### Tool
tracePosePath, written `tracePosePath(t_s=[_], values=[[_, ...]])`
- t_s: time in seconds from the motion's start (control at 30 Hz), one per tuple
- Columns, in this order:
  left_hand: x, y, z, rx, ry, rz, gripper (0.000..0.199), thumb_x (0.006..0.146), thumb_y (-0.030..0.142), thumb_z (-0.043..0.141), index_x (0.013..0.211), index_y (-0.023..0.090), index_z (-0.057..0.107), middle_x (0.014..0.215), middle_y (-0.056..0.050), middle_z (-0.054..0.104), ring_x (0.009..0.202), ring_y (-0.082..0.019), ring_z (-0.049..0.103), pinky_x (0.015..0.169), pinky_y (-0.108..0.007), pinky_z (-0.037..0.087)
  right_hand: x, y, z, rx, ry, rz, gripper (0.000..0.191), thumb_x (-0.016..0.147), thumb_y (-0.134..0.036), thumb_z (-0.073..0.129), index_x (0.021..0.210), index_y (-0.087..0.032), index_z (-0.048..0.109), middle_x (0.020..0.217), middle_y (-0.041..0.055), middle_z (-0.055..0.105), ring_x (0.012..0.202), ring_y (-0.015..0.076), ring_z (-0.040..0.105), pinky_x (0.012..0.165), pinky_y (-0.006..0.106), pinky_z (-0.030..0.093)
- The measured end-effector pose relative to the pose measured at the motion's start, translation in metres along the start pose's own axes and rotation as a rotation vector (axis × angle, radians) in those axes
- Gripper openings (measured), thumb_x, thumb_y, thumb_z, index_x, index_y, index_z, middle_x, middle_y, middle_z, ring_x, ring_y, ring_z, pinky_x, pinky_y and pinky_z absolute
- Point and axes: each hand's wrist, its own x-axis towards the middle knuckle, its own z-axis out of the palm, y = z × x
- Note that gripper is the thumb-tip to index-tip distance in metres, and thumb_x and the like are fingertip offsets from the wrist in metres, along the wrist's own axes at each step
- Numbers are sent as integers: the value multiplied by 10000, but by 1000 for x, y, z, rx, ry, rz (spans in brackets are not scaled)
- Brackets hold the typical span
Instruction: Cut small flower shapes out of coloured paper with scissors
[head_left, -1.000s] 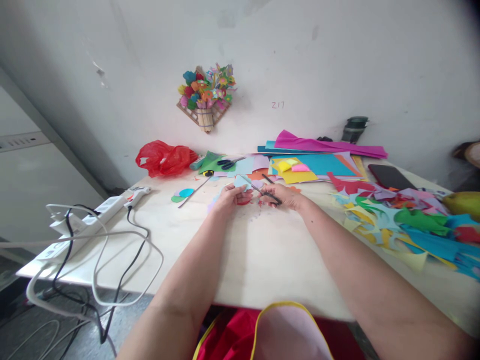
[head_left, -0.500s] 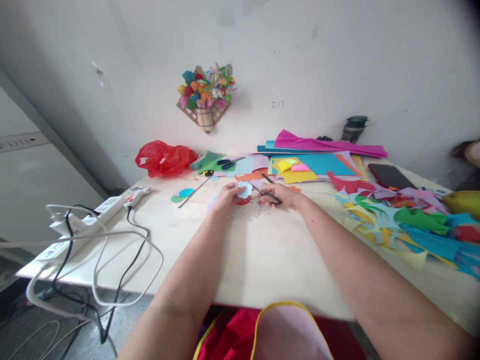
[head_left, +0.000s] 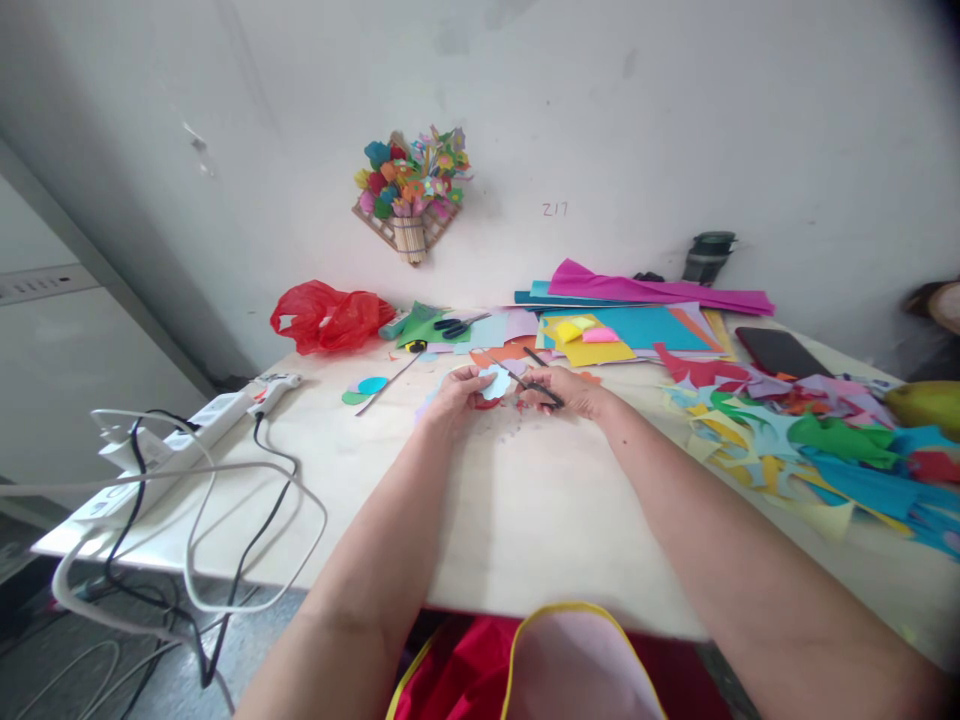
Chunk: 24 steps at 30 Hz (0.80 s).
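Observation:
My left hand (head_left: 457, 393) pinches a small pale blue paper piece (head_left: 495, 381) with a scalloped edge, above the middle of the table. My right hand (head_left: 564, 391) is closed round a pair of dark-handled scissors (head_left: 541, 390). The scissor blades point left and lie at the right edge of the paper. Just under the paper a red round piece (head_left: 489, 404) shows in part. Small paper bits lie scattered on the table below both hands.
Colourful paper scraps (head_left: 795, 440) cover the right side, near a phone (head_left: 780, 352). Coloured sheets (head_left: 645, 325) are stacked behind. A red plastic bag (head_left: 330, 315), a second pair of scissors (head_left: 459, 326) and paper circles (head_left: 371, 385) lie left; a power strip (head_left: 176, 450) trails cables.
The pale blue paper has moved slightly right and turned a little in my left hand. The scissor blades have shifted slightly against its edge.

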Motion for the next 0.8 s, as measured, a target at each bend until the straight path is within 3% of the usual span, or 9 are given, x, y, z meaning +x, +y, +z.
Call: tracePosePath(t_s=[0.1, 0.33, 0.57, 0.7, 0.8], values=[[0, -1, 1, -2, 11, 2, 509, 432, 305, 993, 597, 151, 537, 597, -18, 644, 522, -133, 602, 527, -269, 509, -1, -2, 1, -2, 9, 8, 221, 702, -289, 814, 807, -168, 662, 569, -38, 592, 437, 64, 477, 413, 172, 379], [0, -1, 1, 21, 25, 12, 509, 454, 345, 991, 603, 158, 542, 600, -21, 647, 542, -154, 627, 556, -296, 537, -4, -7, 2, -52, 4, 43, 269, 736, -369, 796, 765, -177, 611, 537, -42, 609, 404, 68, 505, 342, 152, 273], [0, -2, 2, 28, 96, 99, 449, 478, 312, 972, 587, 156, 566, 531, 14, 579, 469, -101, 540, 463, -225, 406, -2, -3, 1, -43, 33, 18, 262, 755, -351, 806, 769, -174, 614, 558, -30, 638, 403, 66, 526, 321, 148, 273], [1, -2, 3, 48, 124, 122, 440, 473, 316, 978, 611, 158, 591, 579, 1, 621, 536, -122, 598, 527, -245, 485, -2, -2, 0, -46, 85, 0, 241, 771, -333, 798, 775, -159, 631, 560, -21, 640, 391, 62, 513, 312, 149, 269], [1, -1, 3, 56, 125, 139, 461, 445, 351, 992, 617, 155, 611, 604, -11, 642, 559, -127, 610, 547, -254, 510, -2, -2, -1, -44, 48, 19, 273, 770, -355, 801, 743, -156, 617, 535, -17, 633, 376, 63, 507, 311, 150, 279]])
